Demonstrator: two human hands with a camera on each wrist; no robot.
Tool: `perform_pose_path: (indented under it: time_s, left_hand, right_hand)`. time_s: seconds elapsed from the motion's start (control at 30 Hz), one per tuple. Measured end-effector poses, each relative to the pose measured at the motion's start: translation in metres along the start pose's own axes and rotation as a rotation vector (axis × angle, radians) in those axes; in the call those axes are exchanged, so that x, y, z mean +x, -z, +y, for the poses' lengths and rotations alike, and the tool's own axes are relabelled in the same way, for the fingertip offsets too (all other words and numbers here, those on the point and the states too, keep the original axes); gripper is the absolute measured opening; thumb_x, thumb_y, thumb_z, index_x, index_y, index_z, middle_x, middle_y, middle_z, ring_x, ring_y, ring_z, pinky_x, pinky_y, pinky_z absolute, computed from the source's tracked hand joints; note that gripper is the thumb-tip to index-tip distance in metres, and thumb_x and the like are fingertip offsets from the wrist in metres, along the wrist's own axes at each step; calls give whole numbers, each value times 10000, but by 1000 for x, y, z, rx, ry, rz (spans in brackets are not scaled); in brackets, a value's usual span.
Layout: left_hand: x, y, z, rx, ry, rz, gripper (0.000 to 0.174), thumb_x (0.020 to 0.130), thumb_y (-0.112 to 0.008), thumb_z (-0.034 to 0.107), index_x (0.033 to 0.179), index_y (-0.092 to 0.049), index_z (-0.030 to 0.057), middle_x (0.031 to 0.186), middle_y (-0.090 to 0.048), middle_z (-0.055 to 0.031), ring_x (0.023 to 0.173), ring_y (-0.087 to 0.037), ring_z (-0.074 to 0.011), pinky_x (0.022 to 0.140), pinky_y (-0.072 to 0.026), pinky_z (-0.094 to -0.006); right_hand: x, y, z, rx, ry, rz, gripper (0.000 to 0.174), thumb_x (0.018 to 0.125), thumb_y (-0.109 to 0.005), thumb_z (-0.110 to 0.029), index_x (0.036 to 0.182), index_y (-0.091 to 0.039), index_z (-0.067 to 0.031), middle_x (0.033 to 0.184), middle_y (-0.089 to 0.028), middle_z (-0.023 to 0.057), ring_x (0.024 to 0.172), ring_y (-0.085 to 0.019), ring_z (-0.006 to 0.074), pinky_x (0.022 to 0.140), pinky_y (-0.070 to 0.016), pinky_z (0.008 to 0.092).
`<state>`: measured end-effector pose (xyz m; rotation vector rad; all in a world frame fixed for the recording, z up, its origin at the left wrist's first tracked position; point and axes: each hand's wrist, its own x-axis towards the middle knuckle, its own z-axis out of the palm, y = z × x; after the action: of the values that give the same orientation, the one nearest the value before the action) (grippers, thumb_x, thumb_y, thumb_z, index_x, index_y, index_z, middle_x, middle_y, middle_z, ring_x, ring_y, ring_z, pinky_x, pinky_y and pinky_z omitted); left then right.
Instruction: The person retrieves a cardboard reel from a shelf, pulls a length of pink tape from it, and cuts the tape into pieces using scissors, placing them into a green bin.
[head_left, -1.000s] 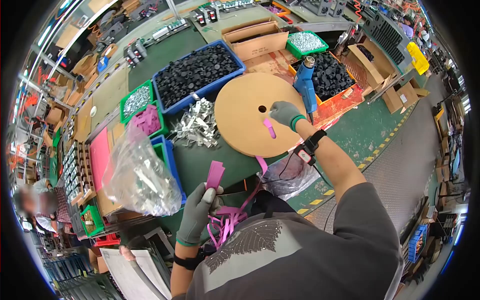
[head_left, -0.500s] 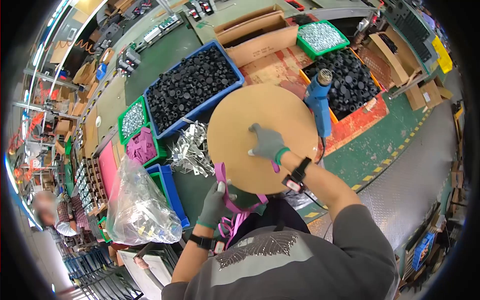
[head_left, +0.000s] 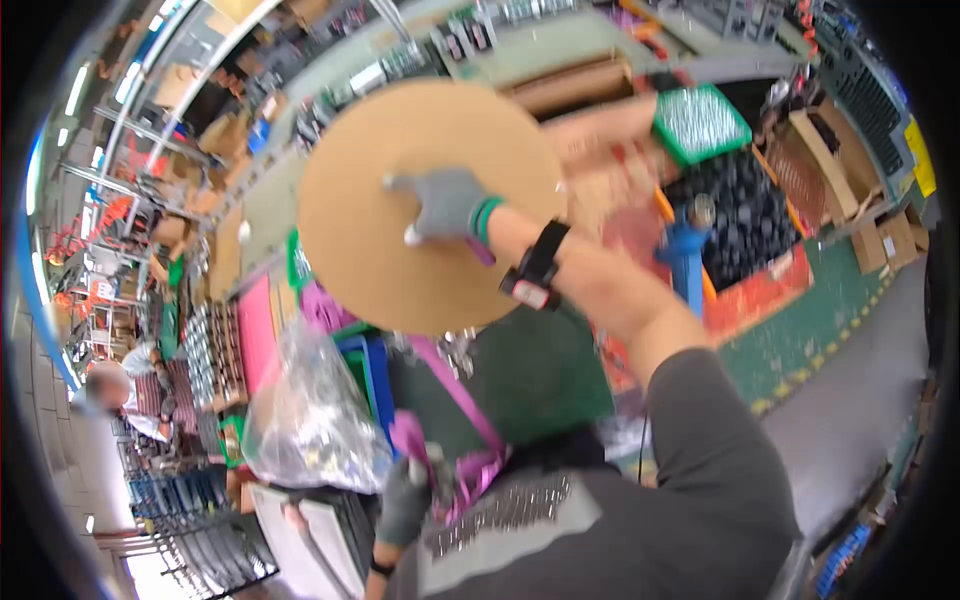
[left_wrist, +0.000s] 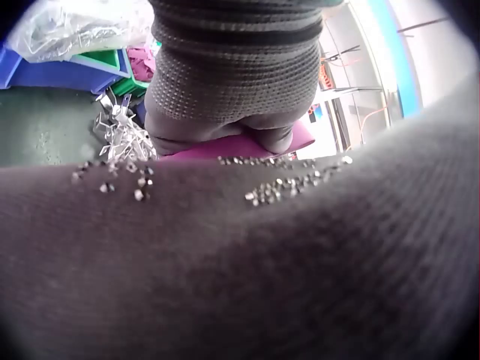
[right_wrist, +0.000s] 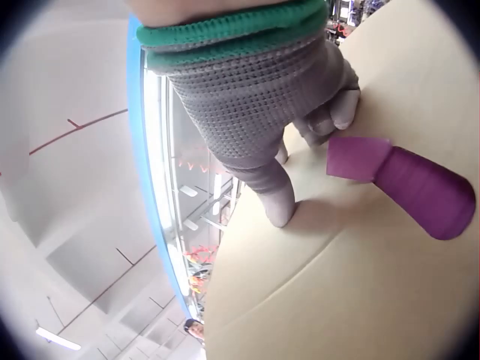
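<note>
My gloved right hand [head_left: 445, 205] lies over the face of a big round cardboard reel [head_left: 350, 260], with index finger and thumb spread apart. In the right wrist view its thumb tip presses the cardboard, and the other fingers bend beside a folded purple strip end [right_wrist: 424, 191]. The reel's centre hole is hidden. From the reel's lower edge a pink strip [head_left: 457, 385] runs down toward my lap. Low in front of my body, my gloved left hand [head_left: 405, 505] pinches a length of pink strip, which shows between thumb and finger in the left wrist view.
A clear plastic bag [head_left: 315, 420] sits left, against a blue bin [head_left: 378, 385]. Metal clips [head_left: 460, 350] peek out below the reel. At right are a blue heat gun [head_left: 686, 255], black caps [head_left: 740, 215] and a green tray [head_left: 700, 125]. Another person stands far left.
The reel has shifted left and away from me, now covering the bin of black caps, with my right hand on it. My left hand has dropped lower. The head view has also shifted.
</note>
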<state>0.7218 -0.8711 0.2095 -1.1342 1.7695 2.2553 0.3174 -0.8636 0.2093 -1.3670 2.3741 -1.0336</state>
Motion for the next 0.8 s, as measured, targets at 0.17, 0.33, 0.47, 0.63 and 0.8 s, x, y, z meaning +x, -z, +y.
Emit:
perform_pose_path:
  time_s: [0.17, 0.33, 0.47, 0.63, 0.8]
  left_hand:
    - [-21, 10, -19, -80, -103, 116, 518, 928, -585, 479, 1085, -537, -12, 724, -592, -75, 678, -618, -207, 650, -506, -328]
    - [-31, 24, -35, -74, -93, 196, 559, 910, -593, 513, 1110, -553, -8, 722, -591, -60, 696, -618, -194, 675, -511, -323]
    - [-23, 30, -36, -65, -58, 210, 576, 897, -598, 537, 1096, -552, -2, 694, -557, -44, 656, -587, -172, 670, -514, -322]
    - [-13, 41, -41, -144, 8, 207, 541, 910, -592, 516, 1100, -526, 13, 667, -492, -33, 615, -554, -160, 593, -485, -290]
    - [0, 56, -49, -184, -30, 136, 505, 918, -601, 481, 1094, -535, 12, 648, -476, -17, 565, -493, -122, 553, -458, -272]
  right_hand:
    - [92, -28, 30, 10, 13, -234, 822, 653, -781, -346, 1411, -464, -323, 1345, -568, 102, 1230, -549, 304, 1038, -409, 422]
    - [111, -65, 70, -357, -77, -368, 751, 677, -757, -349, 1382, -499, -343, 1322, -580, 86, 1220, -548, 302, 1019, -419, 432]
    - [95, -76, 88, -417, -34, -305, 663, 723, -728, -355, 1353, -530, -300, 1296, -584, 93, 1197, -543, 316, 1004, -429, 468]
    - [-1, -21, 103, -136, 116, 10, 432, 814, -633, -336, 1198, -631, -138, 1114, -654, 153, 1051, -618, 322, 912, -483, 409]
    - [-178, -13, 150, -249, -421, -256, 285, 835, -566, -340, 934, -655, -89, 925, -676, 151, 895, -650, 337, 796, -506, 454]
